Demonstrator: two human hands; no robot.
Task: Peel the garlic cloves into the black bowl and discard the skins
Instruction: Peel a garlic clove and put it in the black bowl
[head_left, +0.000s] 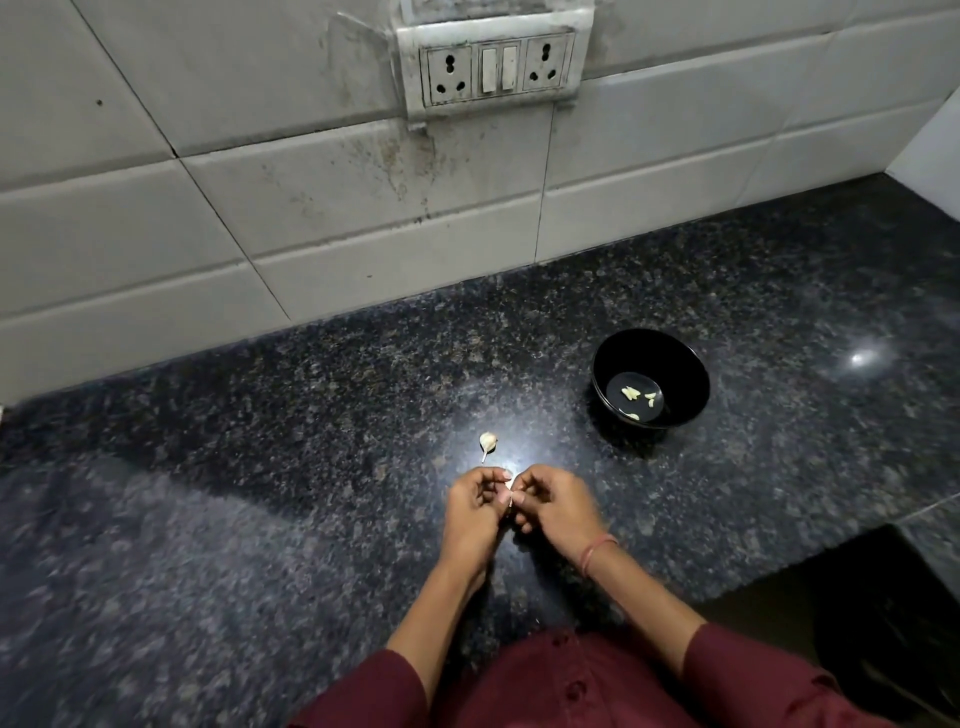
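Observation:
My left hand (475, 501) and my right hand (553, 506) meet over the dark granite counter (260, 493), both pinching one small garlic clove (509, 485) between the fingertips; only a pale sliver of it shows. An unpeeled clove (488, 442) with a thin stem lies on the counter just beyond my left hand. The black bowl (685, 384) stands to the right and farther back, with several peeled cloves (636, 397) at its bottom.
A tiled wall with a switch and socket plate (498, 67) rises behind the counter. The counter's front edge steps back at the lower right, where a dark opening (857, 649) lies below. A bright light reflection (860, 357) glints right of the bowl.

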